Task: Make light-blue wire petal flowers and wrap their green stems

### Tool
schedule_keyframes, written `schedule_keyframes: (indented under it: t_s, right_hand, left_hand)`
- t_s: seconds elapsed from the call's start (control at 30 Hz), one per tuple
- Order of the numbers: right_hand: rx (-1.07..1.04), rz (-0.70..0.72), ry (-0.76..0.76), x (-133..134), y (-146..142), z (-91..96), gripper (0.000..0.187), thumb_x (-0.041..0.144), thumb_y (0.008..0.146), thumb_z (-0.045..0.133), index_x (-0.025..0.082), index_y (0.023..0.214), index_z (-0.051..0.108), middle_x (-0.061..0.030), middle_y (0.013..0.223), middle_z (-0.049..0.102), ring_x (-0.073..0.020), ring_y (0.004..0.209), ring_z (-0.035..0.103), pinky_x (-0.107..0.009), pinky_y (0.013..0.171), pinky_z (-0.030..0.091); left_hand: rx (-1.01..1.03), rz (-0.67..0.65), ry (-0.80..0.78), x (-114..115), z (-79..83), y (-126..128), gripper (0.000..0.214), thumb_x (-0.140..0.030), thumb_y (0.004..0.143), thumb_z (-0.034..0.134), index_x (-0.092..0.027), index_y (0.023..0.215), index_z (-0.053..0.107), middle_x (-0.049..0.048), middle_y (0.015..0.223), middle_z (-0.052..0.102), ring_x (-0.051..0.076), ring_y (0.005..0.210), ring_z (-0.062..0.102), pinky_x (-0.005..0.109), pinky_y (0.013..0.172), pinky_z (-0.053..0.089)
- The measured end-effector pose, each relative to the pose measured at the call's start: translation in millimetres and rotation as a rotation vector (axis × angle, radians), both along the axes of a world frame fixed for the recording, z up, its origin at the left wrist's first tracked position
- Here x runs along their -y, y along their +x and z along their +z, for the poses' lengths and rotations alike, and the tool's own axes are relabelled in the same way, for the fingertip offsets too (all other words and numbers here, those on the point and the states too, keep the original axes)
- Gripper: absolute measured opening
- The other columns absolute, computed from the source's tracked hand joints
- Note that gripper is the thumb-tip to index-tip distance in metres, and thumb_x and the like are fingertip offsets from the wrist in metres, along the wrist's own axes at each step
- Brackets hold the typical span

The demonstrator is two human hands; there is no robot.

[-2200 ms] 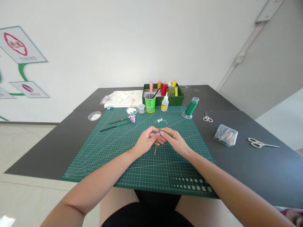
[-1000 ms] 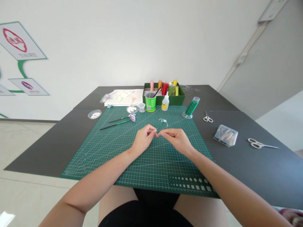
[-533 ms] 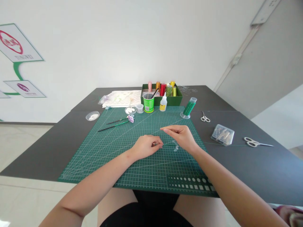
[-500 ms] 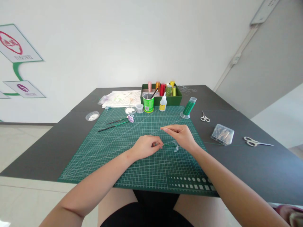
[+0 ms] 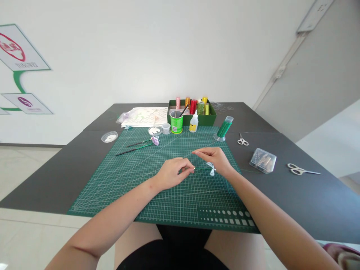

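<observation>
We pinch green stem [image 5: 201, 169] w/ left hand [image 5: 171, 174] fingers; right hand [image 5: 216, 160], at its 3 o'clock, fingers closed on thread [image 5: 206, 146].

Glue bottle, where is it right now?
In the head view the glue bottle stands at the far edge of the green cutting mat, right of the green cup and in front of the box of thread spools.

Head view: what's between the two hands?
A thin green stem, pinched by the left hand, its white petal by the right hand; head view.
</observation>
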State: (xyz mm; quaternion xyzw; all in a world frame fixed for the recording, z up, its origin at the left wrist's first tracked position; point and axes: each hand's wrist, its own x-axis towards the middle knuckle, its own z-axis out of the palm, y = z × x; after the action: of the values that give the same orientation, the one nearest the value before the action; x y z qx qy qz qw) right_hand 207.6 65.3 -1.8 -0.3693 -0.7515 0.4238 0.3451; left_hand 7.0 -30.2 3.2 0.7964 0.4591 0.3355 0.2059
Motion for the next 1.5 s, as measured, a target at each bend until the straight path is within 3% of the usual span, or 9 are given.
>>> schedule_keyframes:
  t_s: [0.2,0.37,0.5,0.6,0.7,0.93,1.2,1.37,1.5]
  right_hand:
    - [0.111,0.079,0.0,-2,1,-5.6,0.04,0.054,0.084,0.065,0.017,0.083,0.081,0.0002,0.057,0.062,-0.0142,0.054,0.05,-0.026,0.051,0.036]
    - [0.245,0.292,-0.052,7,-3,-3.8,0.033,0.046,0.086,0.066,0.018,0.087,0.083,0.0011,0.057,0.063,-0.0098,0.049,0.04,-0.024,0.048,0.027]
    - [0.204,0.419,-0.123,10,-1,3.8,0.033,0.047,0.085,0.067,0.019,0.088,0.083,-0.0013,0.064,0.07,-0.0112,0.051,0.048,-0.024,0.047,0.032]
    - [0.156,0.476,-0.163,11,2,11.8,0.032,0.048,0.083,0.07,0.019,0.09,0.083,-0.0055,0.078,0.078,-0.0162,0.063,0.062,-0.026,0.055,0.044]
    - [0.138,0.522,-0.167,12,4,17.7,0.032,0.047,0.082,0.071,0.019,0.091,0.083,-0.0067,0.085,0.079,-0.0181,0.069,0.066,-0.027,0.06,0.047]
    - [0.012,0.373,-0.128,17,6,20.1,0.037,0.054,0.082,0.069,0.02,0.09,0.084,-0.0021,0.061,0.069,-0.0096,0.048,0.042,-0.024,0.044,0.029]
    - [-0.151,0.114,-0.121,15,5,21.1,0.03,0.047,0.077,0.074,0.02,0.085,0.084,-0.005,0.066,0.07,-0.0159,0.059,0.055,-0.029,0.052,0.041]
    - [-0.153,0.046,-0.147,13,3,17.1,0.033,0.048,0.078,0.073,0.018,0.086,0.084,-0.0034,0.055,0.062,-0.0172,0.059,0.056,-0.029,0.051,0.041]
    - [-0.125,0.026,-0.135,10,1,13.1,0.033,0.047,0.078,0.072,0.017,0.087,0.083,-0.0041,0.061,0.067,-0.0184,0.065,0.061,-0.028,0.054,0.044]
  left_hand:
    - [0.105,0.252,-0.02,-5,1.1,-5,0.016,-0.031,0.099,0.048,-0.022,0.095,0.06,-0.0013,0.085,0.073,0.013,0.062,0.06,0.025,0.063,0.043]
    - [0.169,0.404,-0.033,-17,-0.1,-16,0.014,-0.029,0.098,0.049,-0.021,0.089,0.057,-0.0014,0.084,0.073,0.013,0.057,0.057,0.025,0.058,0.039]
    - [0.127,0.436,-0.053,-24,-5.5,-23,0.012,-0.027,0.097,0.051,-0.022,0.088,0.058,-0.0017,0.084,0.075,0.014,0.06,0.06,0.025,0.06,0.04]
    - [0.097,0.411,-0.095,-26,-11.4,-23,0.01,-0.027,0.096,0.052,-0.022,0.089,0.059,-0.0016,0.086,0.076,0.016,0.07,0.066,0.026,0.066,0.045]
    - [0.094,0.37,-0.127,-26,-14.5,-20,0.01,-0.028,0.095,0.053,-0.023,0.09,0.06,-0.0017,0.086,0.077,0.017,0.078,0.07,0.027,0.072,0.048]
    - [-0.035,0.223,-0.208,-16,-5.8,-10,0.01,-0.021,0.091,0.056,-0.023,0.085,0.065,-0.0046,0.084,0.077,0.015,0.071,0.067,0.024,0.064,0.044]
    - [-0.093,0.071,-0.219,-5,1.9,-2,0.012,-0.02,0.09,0.057,-0.024,0.085,0.066,-0.0061,0.08,0.077,0.014,0.067,0.068,0.024,0.064,0.043]
    - [-0.099,-0.011,-0.201,-3,4.1,-2,0.012,-0.023,0.092,0.057,-0.024,0.087,0.068,-0.0068,0.085,0.077,0.012,0.065,0.068,0.023,0.065,0.044]
    - [-0.145,-0.03,-0.16,-1,6.2,-1,0.012,-0.025,0.093,0.058,-0.024,0.087,0.068,-0.0065,0.084,0.076,0.011,0.065,0.067,0.022,0.063,0.042]
